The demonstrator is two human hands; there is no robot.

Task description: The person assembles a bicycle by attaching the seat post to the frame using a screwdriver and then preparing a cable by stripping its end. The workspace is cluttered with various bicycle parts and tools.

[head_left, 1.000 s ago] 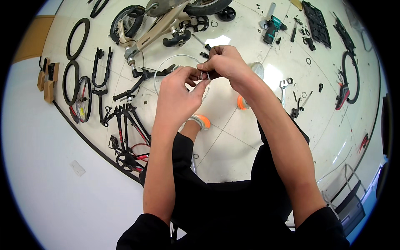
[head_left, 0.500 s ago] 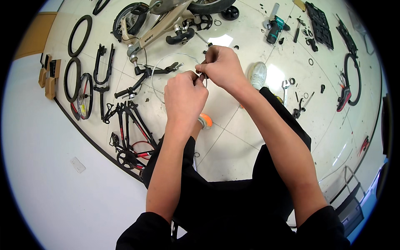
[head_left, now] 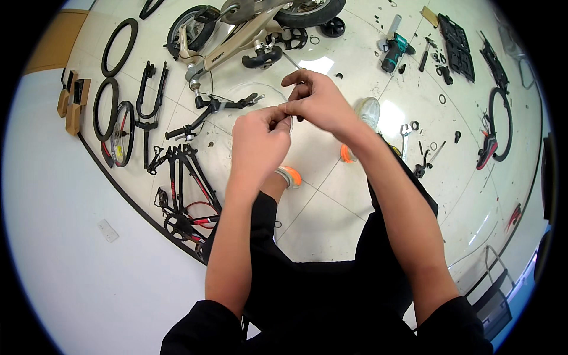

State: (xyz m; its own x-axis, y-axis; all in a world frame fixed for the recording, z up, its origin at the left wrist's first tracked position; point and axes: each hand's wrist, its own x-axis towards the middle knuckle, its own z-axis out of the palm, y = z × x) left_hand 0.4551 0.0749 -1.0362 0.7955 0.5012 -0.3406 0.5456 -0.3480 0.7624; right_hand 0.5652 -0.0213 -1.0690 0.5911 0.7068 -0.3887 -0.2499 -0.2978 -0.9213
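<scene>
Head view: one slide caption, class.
Bare left hand and right hand meet at a thin, pale looped cable above cream tiles.

Both forearms come up from the lower edge, bare below the sleeves, and the hands meet in front of the body. The left forearm (head_left: pixel 229 245) rises nearly straight; the right forearm (head_left: pixel 399 204) slants inward to a wrist (head_left: pixel 354 133) farther up. The left hand (head_left: pixel 260 137) shows its back to the camera, knuckles up, its fingers folded in toward the thumb. The right hand (head_left: pixel 318 102) lies slightly higher, its thumb (head_left: pixel 294 108) reaching across to the left fingers, its index finger (head_left: pixel 294 77) raised and spread from the thumb.
</scene>
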